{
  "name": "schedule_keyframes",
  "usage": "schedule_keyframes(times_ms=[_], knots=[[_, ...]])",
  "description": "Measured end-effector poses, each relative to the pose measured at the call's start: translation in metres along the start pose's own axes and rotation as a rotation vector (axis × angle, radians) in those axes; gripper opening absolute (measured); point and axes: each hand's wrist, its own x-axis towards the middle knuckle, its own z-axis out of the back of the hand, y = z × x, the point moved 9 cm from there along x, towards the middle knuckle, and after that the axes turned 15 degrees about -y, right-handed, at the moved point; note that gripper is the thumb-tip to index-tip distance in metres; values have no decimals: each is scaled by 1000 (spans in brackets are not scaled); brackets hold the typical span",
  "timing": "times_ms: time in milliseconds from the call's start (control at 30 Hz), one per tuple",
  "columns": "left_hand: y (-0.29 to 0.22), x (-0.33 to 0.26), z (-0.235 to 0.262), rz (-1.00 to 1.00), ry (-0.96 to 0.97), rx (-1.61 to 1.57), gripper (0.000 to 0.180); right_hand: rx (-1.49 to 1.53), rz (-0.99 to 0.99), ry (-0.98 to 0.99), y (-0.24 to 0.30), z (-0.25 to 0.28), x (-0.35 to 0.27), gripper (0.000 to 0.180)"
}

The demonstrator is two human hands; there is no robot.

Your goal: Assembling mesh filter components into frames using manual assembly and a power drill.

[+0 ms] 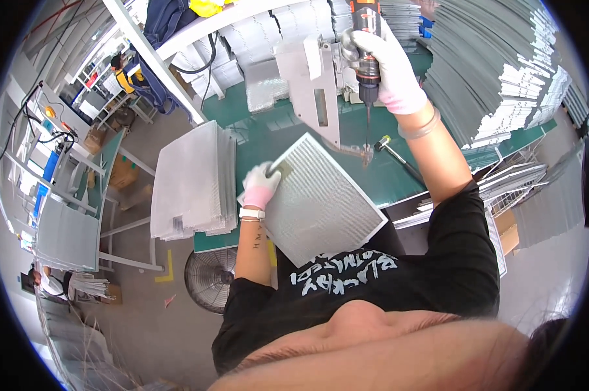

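My right hand (398, 75), in a white and pink glove, is wrapped round an orange and black power drill (368, 68). The drill is upright, its long thin bit pointing down toward the green bench top (268, 120). Gloved likewise, my left hand (262, 186) is closed on the left edge of a white-framed perforated panel (323, 199); a small grey piece shows at its fingertips. The panel lies tilted between my body and the bench, its far corner near a grey metal bracket (314, 91). A small hammer (398, 158) lies right of the drill bit.
Stacked white panels (193, 182) stand on the bench's left end. Grey panels (490, 58) are piled high at the right. A floor fan (210, 280) stands below the bench at the left. Other people (128, 78) are farther off at the left.
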Motion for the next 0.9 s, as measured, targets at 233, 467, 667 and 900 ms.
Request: schedule_keyframes(times_ms=[233,467,667,900], knots=[[-137,-34,79,-458,-232,-49,25,248,84,199,21,-22,3,46],[-170,-107,108,-561,-306,-155,27,185,-134,-142,7,-23,-38,22],[-177,-121,120,-581,-320,-167,29,448,531,489,6,-52,-48,22],[-175,-129,118,-561,-283,-139,31,101,-25,-143,-29,-46,-78,20]])
